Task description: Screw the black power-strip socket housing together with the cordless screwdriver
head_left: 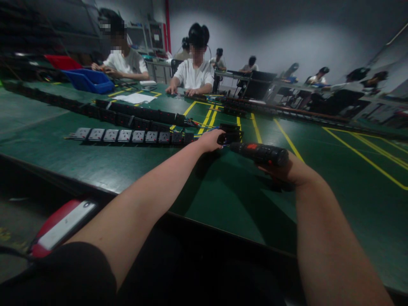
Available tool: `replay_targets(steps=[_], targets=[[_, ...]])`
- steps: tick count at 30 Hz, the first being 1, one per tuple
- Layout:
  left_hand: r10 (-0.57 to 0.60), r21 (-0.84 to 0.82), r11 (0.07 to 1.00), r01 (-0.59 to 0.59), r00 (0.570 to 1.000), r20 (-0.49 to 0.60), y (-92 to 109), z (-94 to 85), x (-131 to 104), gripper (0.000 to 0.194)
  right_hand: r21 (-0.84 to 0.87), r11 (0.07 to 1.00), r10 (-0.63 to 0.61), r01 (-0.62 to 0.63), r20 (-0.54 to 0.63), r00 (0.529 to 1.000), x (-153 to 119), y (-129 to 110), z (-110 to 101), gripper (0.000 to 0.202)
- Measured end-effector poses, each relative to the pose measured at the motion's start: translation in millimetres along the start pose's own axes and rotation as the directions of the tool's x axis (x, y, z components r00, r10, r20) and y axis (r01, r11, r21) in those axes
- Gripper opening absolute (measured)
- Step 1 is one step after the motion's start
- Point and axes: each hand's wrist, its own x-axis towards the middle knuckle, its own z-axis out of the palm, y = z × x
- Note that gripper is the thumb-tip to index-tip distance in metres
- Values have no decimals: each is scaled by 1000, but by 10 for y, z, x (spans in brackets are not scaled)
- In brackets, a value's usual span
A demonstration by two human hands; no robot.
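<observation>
A black power drill (pixel 259 152) with an orange mark is gripped in my right hand (pixel 287 170), its tip pointing left. That tip is close to a black part (pixel 230 135) with coloured wires at the end of a strip. My left hand (pixel 212 140) has its fingers around the near side of this black part. Leftward from my left hand runs a long strip of grey sockets (pixel 126 136), lying flat on the green table (pixel 153 170). The exact contact between drill tip and part is too dark to make out.
Long black strips (pixel 137 111) lie behind the socket strip. Farther left are a blue bin (pixel 89 80), a red bin (pixel 62 62) and a white paper (pixel 135 98). Across the table sit two people in white shirts, with several others farther back. Yellow tape lines mark the tabletop.
</observation>
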Motion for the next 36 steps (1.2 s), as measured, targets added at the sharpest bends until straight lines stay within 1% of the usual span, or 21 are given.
replay_targets(steps=[4, 7, 9, 12, 14, 20, 22, 28, 32, 36], targets=[[-2, 6, 1000, 2, 1000, 0, 5, -3, 0, 78, -10, 1000, 14, -14, 13, 1000, 17, -48, -3, 38], [2, 5, 1000, -2, 1000, -3, 6, 0, 3, 79, -25, 999, 28, -28, 6, 1000, 19, -32, -2, 42], [-1, 3, 1000, 1, 1000, -3, 5, 4, 4, 79, -29, 997, 73, -72, 12, 997, 10, 3, -1, 37], [-19, 4, 1000, 19, 1000, 1, 8, 4, 3, 79, -25, 987, 160, -159, 54, 986, -11, 76, -8, 26], [-27, 6, 1000, 27, 1000, 8, 12, -2, 0, 80, -22, 983, 186, -184, 67, 980, -24, 128, -17, 25], [-18, -3, 1000, 18, 1000, 11, 3, -14, 0, 78, 20, 989, 144, -146, 49, 988, -28, 258, -22, 39], [-11, -5, 1000, 11, 1000, 10, 0, -15, 0, 78, 11, 991, 136, -136, 52, 989, -23, 274, -21, 40], [-25, 10, 1000, 25, 1000, 15, 28, -29, -16, 78, -32, 993, 119, -118, 40, 992, -31, 199, -63, 39], [-31, 17, 999, 30, 999, 21, 27, -32, -22, 79, 2, 990, 141, -141, 38, 989, -38, 156, -88, 37], [-20, 14, 1000, 20, 1000, 23, 3, -25, -14, 79, -25, 981, 193, -192, 41, 980, -49, 174, -100, 38]])
